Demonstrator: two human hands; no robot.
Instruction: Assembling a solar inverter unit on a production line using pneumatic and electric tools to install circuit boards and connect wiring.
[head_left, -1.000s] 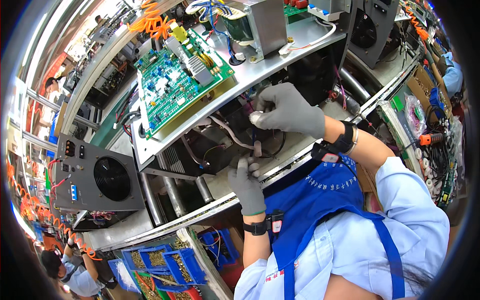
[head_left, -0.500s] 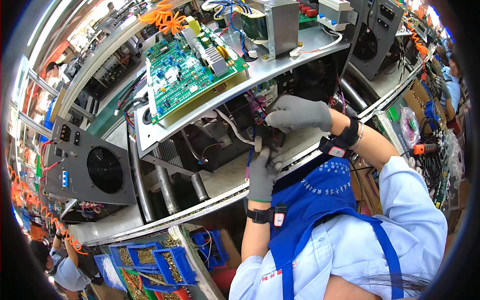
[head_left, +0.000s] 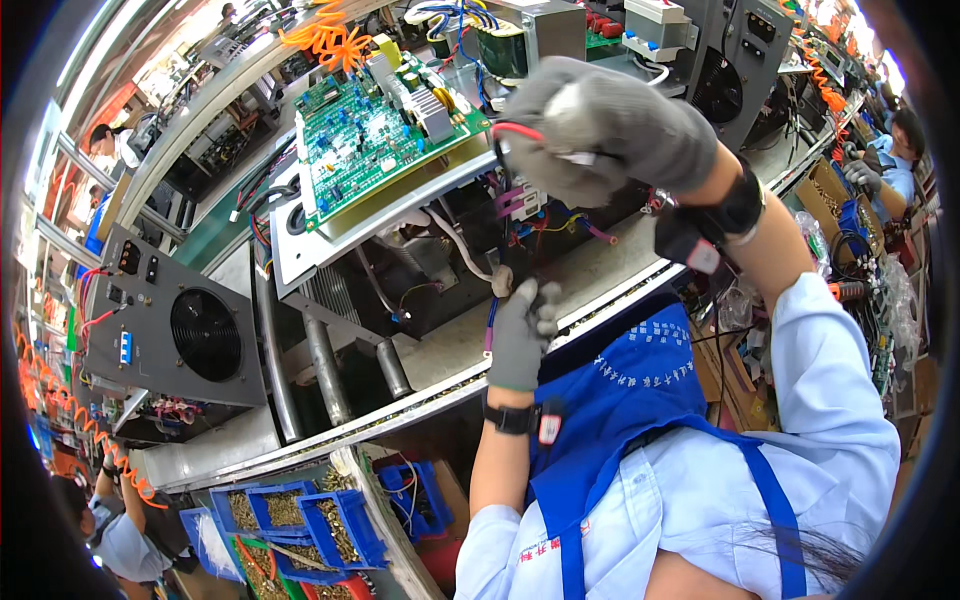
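Observation:
My right hand [head_left: 610, 130], in a grey glove, is raised in front of the metal chassis. Its fingers are closed on a wire [head_left: 517, 130] with a red section and a black length hanging below. Lower down, my gloved left hand [head_left: 520, 335] is closed around wires at the chassis front, where a blue-and-purple wire [head_left: 490, 325] hangs beside it. A thick white cable [head_left: 455, 245] runs to its fingertips. Purple-ended wires and a pale connector [head_left: 525, 203] show below my right hand. A green circuit board [head_left: 385, 145] lies on the chassis's upper metal plate; my right hand hides part of that plate.
A grey panel with a round fan [head_left: 207, 335] stands to the left on the roller line. Metal rollers [head_left: 325, 370] run under the units. Blue bins of small brass-coloured parts [head_left: 330, 530] sit at the lower left. Orange coiled hoses hang around, and other people work at both sides.
My right hand has risen from the chassis opening, up and toward the head camera, pulling a wire with it. My left hand has stayed nearly in place, shifting slightly left.

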